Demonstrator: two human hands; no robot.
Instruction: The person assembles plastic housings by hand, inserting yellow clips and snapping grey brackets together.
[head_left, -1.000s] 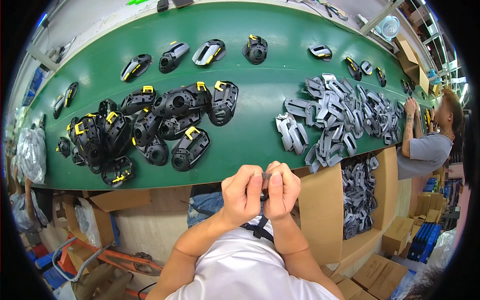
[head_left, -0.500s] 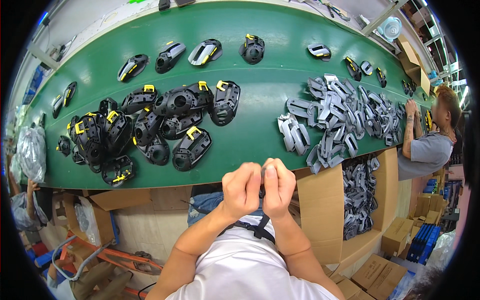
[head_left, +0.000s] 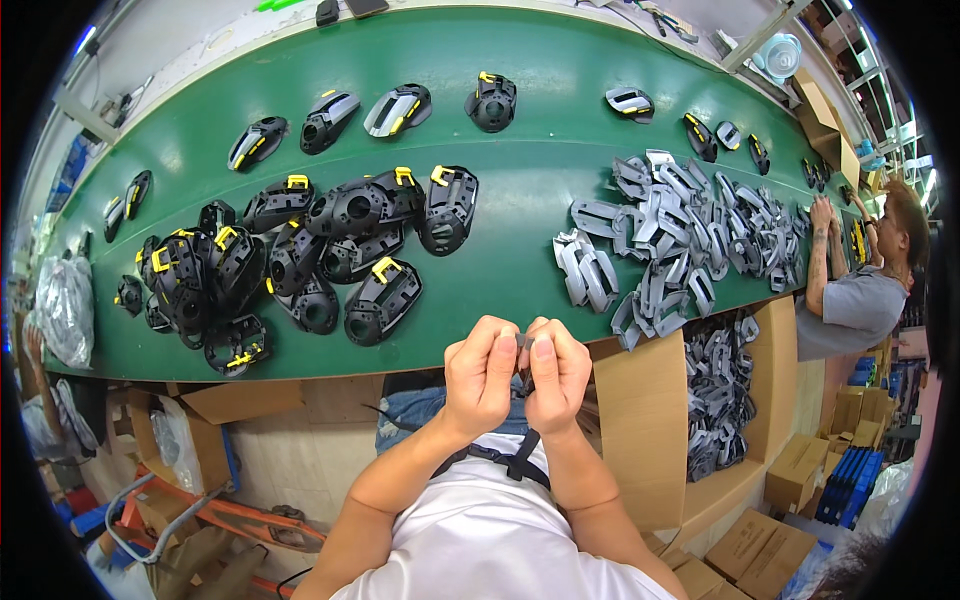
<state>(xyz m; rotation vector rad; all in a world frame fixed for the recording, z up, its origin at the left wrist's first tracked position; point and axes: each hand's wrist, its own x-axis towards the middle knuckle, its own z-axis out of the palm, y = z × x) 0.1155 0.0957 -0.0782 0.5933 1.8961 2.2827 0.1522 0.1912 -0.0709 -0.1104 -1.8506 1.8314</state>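
Observation:
My left hand [head_left: 482, 372] and my right hand [head_left: 555, 375] are held close together in front of me at the table's near edge. Both are closed, thumbs uppermost, pinching a small dark grey part [head_left: 523, 341] between them. Fingers cover most of that part, so its full shape is hidden. Beyond my left hand lies a heap of black plastic shells [head_left: 375, 205] with yellow clips. Past my right hand is a pile of loose grey curved plastic pieces [head_left: 670, 220].
Along the far strip of the green table [head_left: 540, 200] sit spaced-out shells, some with a grey cover [head_left: 398, 108]. An open cardboard box [head_left: 640, 430] of grey pieces stands at my right. A co-worker [head_left: 860, 300] works at the far right. An orange pallet truck [head_left: 240, 515] is at lower left.
The shells on the far strip have shifted left, while the near piles stay put. My thumbs have moved slightly, and more of the dark grey part shows between them.

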